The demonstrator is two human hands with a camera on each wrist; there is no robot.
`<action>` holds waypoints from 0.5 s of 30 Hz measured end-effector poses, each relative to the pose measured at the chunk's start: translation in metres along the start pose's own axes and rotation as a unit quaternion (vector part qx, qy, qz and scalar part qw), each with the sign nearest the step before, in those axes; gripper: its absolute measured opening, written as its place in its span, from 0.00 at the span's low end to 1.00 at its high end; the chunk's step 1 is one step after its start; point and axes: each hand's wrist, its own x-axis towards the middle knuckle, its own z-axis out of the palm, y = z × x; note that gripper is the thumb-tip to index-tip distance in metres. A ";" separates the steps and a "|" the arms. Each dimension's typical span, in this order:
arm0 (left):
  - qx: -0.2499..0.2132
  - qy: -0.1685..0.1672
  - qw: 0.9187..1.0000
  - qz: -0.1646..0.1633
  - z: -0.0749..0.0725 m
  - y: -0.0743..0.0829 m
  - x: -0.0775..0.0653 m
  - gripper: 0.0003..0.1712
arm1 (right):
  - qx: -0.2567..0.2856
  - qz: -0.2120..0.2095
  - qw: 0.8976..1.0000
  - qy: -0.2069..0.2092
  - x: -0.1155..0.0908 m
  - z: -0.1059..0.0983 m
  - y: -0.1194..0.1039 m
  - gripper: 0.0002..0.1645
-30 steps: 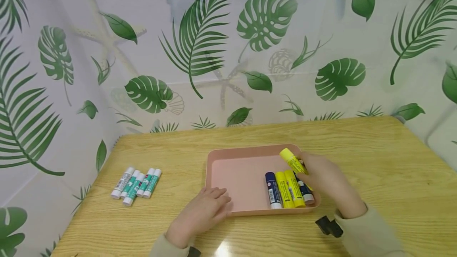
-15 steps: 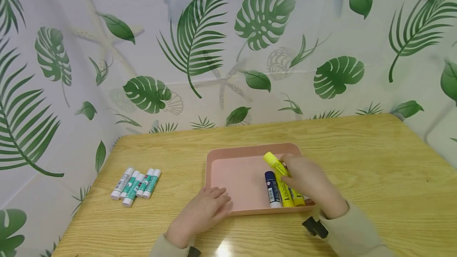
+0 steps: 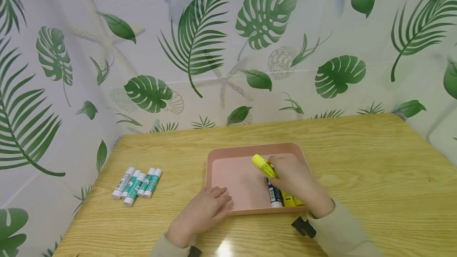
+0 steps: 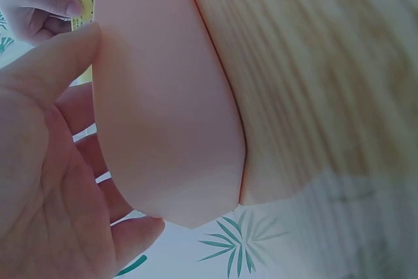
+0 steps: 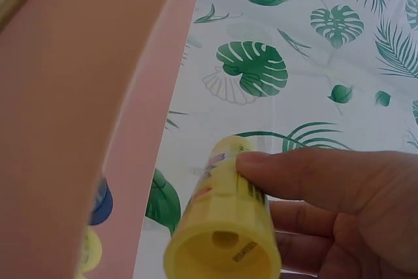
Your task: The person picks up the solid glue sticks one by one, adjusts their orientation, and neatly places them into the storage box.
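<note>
My right hand (image 3: 294, 181) holds a yellow glue stick (image 3: 264, 166) above the pink tray (image 3: 228, 177), tilted, with one end toward the upper left. In the right wrist view the thumb and fingers grip the side of this glue stick (image 5: 225, 210). Beneath the hand, a dark blue glue stick (image 3: 275, 195) and yellow glue sticks (image 3: 287, 199) lie in the tray, partly hidden. My left hand (image 3: 205, 211) rests on the tray's near left corner. Its fingers reach over the rim in the left wrist view, where the tray's outer wall (image 4: 163, 109) shows.
Several white-capped glue sticks (image 3: 133, 189), mostly green, lie together on the wooden table (image 3: 171, 150) to the left of the tray. A white curtain (image 3: 214, 110) with a leaf print hangs behind the table and along its left side.
My right hand has carried the yellow glue stick leftward across the tray, from its right side to above the dark blue glue stick. The left hand has stayed on the corner.
</note>
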 end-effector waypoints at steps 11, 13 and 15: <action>0.009 0.004 1.000 0.007 0.001 -0.001 0.000 0.21 | 0.018 0.020 0.999 -0.045 0.003 0.005 -0.011 0.19; 0.012 0.005 1.000 0.008 0.001 -0.001 0.000 0.21 | 0.017 0.025 0.998 -0.050 0.004 0.007 -0.012 0.19; 0.013 0.003 1.000 0.006 0.001 -0.001 0.000 0.21 | 0.014 0.026 0.998 -0.052 0.005 0.011 -0.013 0.18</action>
